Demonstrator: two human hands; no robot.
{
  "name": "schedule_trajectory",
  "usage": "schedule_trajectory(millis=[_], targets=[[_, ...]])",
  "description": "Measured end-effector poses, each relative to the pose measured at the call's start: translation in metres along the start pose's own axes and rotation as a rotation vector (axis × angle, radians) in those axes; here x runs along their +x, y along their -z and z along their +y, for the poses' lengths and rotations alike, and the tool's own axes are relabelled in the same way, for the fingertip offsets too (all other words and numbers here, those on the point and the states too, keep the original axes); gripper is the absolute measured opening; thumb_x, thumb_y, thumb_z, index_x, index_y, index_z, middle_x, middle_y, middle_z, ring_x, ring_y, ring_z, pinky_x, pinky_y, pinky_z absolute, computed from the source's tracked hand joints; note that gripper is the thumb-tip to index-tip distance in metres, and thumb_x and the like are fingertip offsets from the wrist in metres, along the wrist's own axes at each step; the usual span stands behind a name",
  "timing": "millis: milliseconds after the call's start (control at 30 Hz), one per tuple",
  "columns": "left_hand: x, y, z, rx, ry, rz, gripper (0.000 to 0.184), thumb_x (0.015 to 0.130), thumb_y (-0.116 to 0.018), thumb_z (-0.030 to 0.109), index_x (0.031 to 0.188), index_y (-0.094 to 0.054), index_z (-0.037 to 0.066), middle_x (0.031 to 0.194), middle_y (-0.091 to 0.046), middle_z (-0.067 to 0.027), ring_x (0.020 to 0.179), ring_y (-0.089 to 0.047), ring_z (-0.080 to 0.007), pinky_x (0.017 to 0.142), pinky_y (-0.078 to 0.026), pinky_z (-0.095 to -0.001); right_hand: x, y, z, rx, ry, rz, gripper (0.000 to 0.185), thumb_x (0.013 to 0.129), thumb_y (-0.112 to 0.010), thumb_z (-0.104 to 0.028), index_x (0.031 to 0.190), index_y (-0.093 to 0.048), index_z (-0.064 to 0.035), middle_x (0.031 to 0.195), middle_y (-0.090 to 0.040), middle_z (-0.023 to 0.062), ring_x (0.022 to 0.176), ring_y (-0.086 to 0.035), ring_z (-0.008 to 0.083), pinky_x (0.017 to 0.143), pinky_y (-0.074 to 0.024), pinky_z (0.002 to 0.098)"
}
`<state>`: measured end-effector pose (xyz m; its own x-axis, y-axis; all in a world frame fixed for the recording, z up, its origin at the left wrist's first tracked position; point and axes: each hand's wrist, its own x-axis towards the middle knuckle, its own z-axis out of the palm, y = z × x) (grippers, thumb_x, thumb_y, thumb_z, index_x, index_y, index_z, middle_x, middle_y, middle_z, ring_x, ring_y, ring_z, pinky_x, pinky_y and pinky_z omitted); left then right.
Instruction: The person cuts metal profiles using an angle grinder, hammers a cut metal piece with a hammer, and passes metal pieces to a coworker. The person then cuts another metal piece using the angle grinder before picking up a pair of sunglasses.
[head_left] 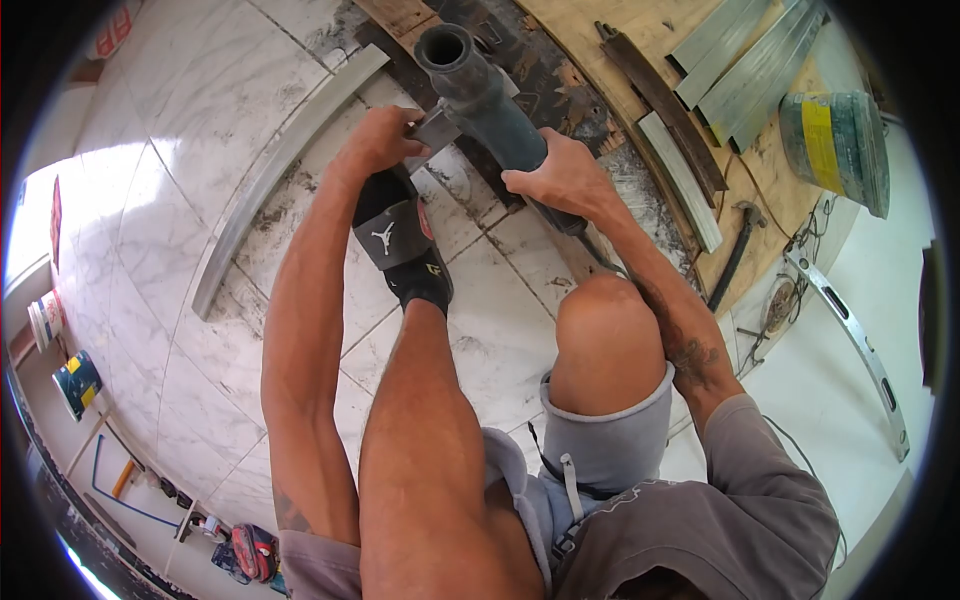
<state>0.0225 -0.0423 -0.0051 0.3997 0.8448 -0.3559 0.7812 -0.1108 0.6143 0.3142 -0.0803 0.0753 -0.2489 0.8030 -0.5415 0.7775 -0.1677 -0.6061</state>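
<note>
My right hand (565,175) is wrapped around the body of a dark green corded power tool (495,115). A round, hollow-looking end of the tool points up toward me, and its cord leaves from the lower end. What lies under the tool's head is hidden. My left hand (385,140) is closed, thumb and fingers pinching a short grey metal piece (435,132) just left of the tool. Under that hand is my foot in a black slide sandal (393,235) and black sock, on the tiled floor.
A long metal channel (285,165) lies left on the marble-look tiles (150,270). On the plywood (755,185) at right are metal profiles (745,80), a hammer (738,250) and a bucket (835,150). A spirit level (850,335) lies farther right. Dark scarred boards (545,75) are beyond the tool.
</note>
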Motion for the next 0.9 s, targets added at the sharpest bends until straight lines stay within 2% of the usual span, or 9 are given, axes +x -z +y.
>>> schedule_trajectory(millis=[133, 233, 333, 433, 533, 567, 667, 700, 900], targets=[[0.016, 0.007, -0.019, -0.138, -0.049, -0.115, 0.060, 0.076, -0.083, 0.022, 0.127, -0.065, -0.003, 0.095, -0.074, -0.0214, 0.089, -0.072, -0.0341, 0.085, -0.054, -0.0403, 0.006, -0.002, -0.005, -0.020, 0.026, 0.053, 0.077, 0.066, -0.076, -0.046, 0.118, -0.062, 0.0091, 0.105, -0.070, 0.0256, 0.098, -0.069, 0.0378, 0.089, -0.0529, 0.0416], [0.012, 0.008, -0.018, -0.169, 0.040, -0.140, 0.066, 0.075, -0.084, 0.025, 0.131, -0.063, -0.003, 0.107, -0.073, -0.0229, 0.099, -0.070, -0.0301, 0.089, -0.053, -0.0388, 0.008, 0.001, -0.011, 0.006, 0.029, 0.041, 0.077, 0.066, -0.075, -0.046, 0.117, -0.062, 0.0096, 0.105, -0.070, 0.0258, 0.099, -0.069, 0.0377, 0.089, -0.0528, 0.0412], [-0.004, -0.001, -0.003, 0.334, 0.077, 0.053, 0.073, 0.079, -0.082, 0.032, 0.138, -0.058, -0.003, 0.124, -0.067, -0.0247, 0.114, -0.066, -0.0243, 0.094, -0.052, -0.0362, 0.011, 0.000, -0.013, 0.026, 0.008, 0.051, 0.076, 0.065, -0.075, -0.045, 0.117, -0.062, 0.0096, 0.104, -0.070, 0.0260, 0.097, -0.069, 0.0374, 0.087, -0.0534, 0.0412], [-0.035, -0.003, 0.044, -0.026, 0.168, 0.325, 0.077, 0.075, -0.085, 0.035, 0.132, -0.060, -0.010, 0.125, -0.066, -0.0265, 0.107, -0.066, -0.0327, 0.093, -0.052, -0.0390, 0.012, -0.001, -0.013, 0.043, -0.007, 0.054, 0.075, 0.064, -0.075, -0.044, 0.116, -0.062, 0.0093, 0.103, -0.070, 0.0260, 0.094, -0.070, 0.0372, 0.085, -0.0539, 0.0413], [-0.045, 0.002, 0.091, -0.858, 0.343, 0.128, 0.080, 0.077, -0.085, 0.042, 0.127, -0.059, -0.014, 0.117, -0.067, -0.0225, 0.108, -0.065, -0.0293, 0.095, -0.053, -0.0382, 0.018, -0.005, -0.010, 0.048, -0.011, 0.042, 0.074, 0.064, -0.075, -0.044, 0.115, -0.063, 0.0088, 0.101, -0.071, 0.0256, 0.092, -0.070, 0.0370, 0.084, -0.0541, 0.0414], [-0.039, -0.006, 0.098, -1.036, 0.365, 0.109, 0.073, 0.081, -0.083, 0.045, 0.124, -0.062, -0.011, 0.115, -0.067, -0.0169, 0.107, -0.065, -0.0246, 0.095, -0.053, -0.0372, 0.020, -0.006, -0.009, 0.051, -0.014, 0.037, 0.074, 0.064, -0.075, -0.044, 0.115, -0.063, 0.0085, 0.101, -0.071, 0.0253, 0.092, -0.070, 0.0369, 0.084, -0.0541, 0.0414], [-0.013, -0.027, 0.108, -1.329, 0.380, 0.202, 0.066, 0.084, -0.082, 0.044, 0.123, -0.064, -0.006, 0.115, -0.068, -0.0152, 0.106, -0.066, -0.0220, 0.094, -0.054, -0.0367, 0.024, -0.008, -0.007, 0.029, -0.032, 0.026, 0.073, 0.063, -0.075, -0.044, 0.114, -0.064, 0.0071, 0.101, -0.071, 0.0245, 0.092, -0.070, 0.0368, 0.083, -0.0542, 0.0413], [-0.008, -0.026, 0.110, -1.345, 0.406, 0.202, 0.058, 0.084, -0.083, 0.040, 0.120, -0.066, -0.002, 0.111, -0.069, -0.0114, 0.103, -0.067, -0.0200, 0.091, -0.055, -0.0368, 0.024, -0.008, -0.007, 0.018, -0.036, 0.023, 0.073, 0.063, -0.075, -0.044, 0.114, -0.064, 0.0066, 0.101, -0.071, 0.0242, 0.092, -0.070, 0.0367, 0.083, -0.0542, 0.0412], [0.009, -0.027, 0.121, -1.323, 0.408, 0.243, 0.055, 0.085, -0.082, 0.041, 0.121, -0.065, 0.003, 0.110, -0.069, -0.0070, 0.099, -0.065, -0.0178, 0.082, -0.053, -0.0360, 0.028, -0.004, -0.008, 0.012, -0.024, 0.041, 0.072, 0.062, -0.076, -0.044, 0.113, -0.065, 0.0047, 0.100, -0.072, 0.0233, 0.091, -0.070, 0.0367, 0.083, -0.0540, 0.0409]])
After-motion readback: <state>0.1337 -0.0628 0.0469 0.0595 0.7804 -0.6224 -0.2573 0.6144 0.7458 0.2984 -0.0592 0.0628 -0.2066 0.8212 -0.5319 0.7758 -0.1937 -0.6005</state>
